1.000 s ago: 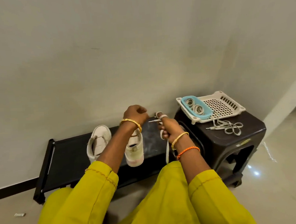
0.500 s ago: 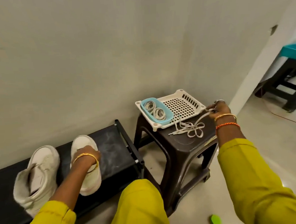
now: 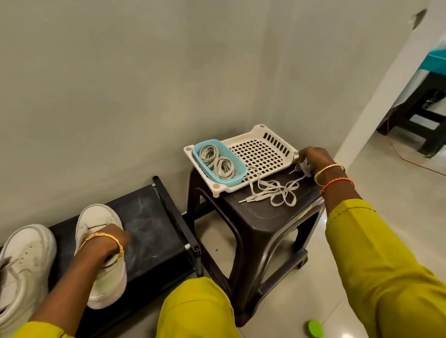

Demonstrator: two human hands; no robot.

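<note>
- Right hand (image 3: 314,158) grasps a wound lace (image 3: 305,167) low over the brown stool (image 3: 266,218), beside the white basket (image 3: 260,151).
- Left hand (image 3: 109,243) clasps a white shoe (image 3: 97,218) standing on the black rack (image 3: 152,225).
- A loose lace (image 3: 275,191) lies tangled just beside the right hand.
- Risk: moving the bundle could snag that lace and drag it off the stool.

Soft even light — floor glare right, edges warped.

Sleeves (image 3: 379,263) and trousers (image 3: 197,314): mustard-yellow fabric. One gold bangle (image 3: 116,243) per wrist. Orange thread band (image 3: 336,182) just behind the right-wrist bangle (image 3: 329,169).
</note>
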